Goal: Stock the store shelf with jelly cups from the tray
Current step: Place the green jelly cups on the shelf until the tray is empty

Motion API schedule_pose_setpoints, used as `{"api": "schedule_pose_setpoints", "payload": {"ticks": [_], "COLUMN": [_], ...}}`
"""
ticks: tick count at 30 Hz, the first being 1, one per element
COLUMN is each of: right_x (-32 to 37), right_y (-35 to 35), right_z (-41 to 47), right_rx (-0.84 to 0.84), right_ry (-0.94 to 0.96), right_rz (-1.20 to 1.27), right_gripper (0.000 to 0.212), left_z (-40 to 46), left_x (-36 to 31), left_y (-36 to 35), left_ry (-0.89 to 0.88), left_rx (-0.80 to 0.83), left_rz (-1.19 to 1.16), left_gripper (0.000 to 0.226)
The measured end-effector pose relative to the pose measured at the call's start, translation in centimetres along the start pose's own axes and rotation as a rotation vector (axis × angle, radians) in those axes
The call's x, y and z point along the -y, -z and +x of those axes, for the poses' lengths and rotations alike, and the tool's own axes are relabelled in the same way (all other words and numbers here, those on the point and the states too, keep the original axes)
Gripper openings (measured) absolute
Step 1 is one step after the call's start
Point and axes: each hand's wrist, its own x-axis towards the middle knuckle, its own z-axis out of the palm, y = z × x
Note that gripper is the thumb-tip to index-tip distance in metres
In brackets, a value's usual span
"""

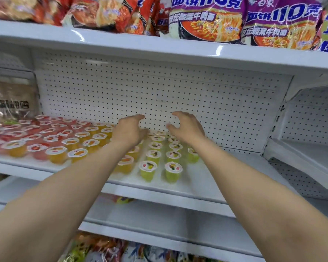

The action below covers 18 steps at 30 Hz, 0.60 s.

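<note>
Rows of jelly cups stand on the white shelf [201, 186]: red jelly cups [36, 149] at the left, orange jelly cups [77, 155] in the middle and green jelly cups [171, 172] toward the right. Both my arms reach deep over the shelf. My left hand [129, 131] hovers above the back of the orange and green rows, fingers loosely curved and holding nothing. My right hand [187, 127] hovers above the back green cups, fingers spread and curved, also holding nothing. The cups at the very back are partly hidden by my hands. No tray is in view.
A white pegboard back wall [159, 91] stands right behind my hands. The upper shelf holds instant noodle packs [206, 17]. A clear bagged product [9, 103] sits at the left end. Bare shelf surface lies right of the green cups. Snack bags [106, 248] fill a lower shelf.
</note>
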Motion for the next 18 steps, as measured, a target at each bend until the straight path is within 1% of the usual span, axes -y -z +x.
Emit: {"api": "schedule_pose_setpoints", "payload": {"ticks": [3, 8, 13, 18], "right_x": [5.4, 15.4, 25.9, 35.7], "right_y": [-1.2, -4.9, -9.1, -13.9], "right_z": [0.5, 0.5, -0.6, -2.3], "right_rx": [0.035, 0.084, 0.171, 0.229], "right_ry": [0.079, 0.199, 0.286, 0.381], "right_rz": [0.023, 0.094, 0.171, 0.214], "right_gripper": [0.06, 0.059, 0.06, 0.06], "left_z": [-1.5, -4.7, -8.6, -13.1], "left_x": [4.5, 11.8, 19.8, 27.8], "left_y": [3.6, 9.7, 15.6, 20.6], "left_ry": [0.081, 0.175, 0.245, 0.374], "left_rx": [-0.067, -0.131, -0.166, -0.152], "left_rz": [0.04, 0.123, 0.19, 0.265], "left_gripper": [0.055, 0.051, 0.05, 0.051]}}
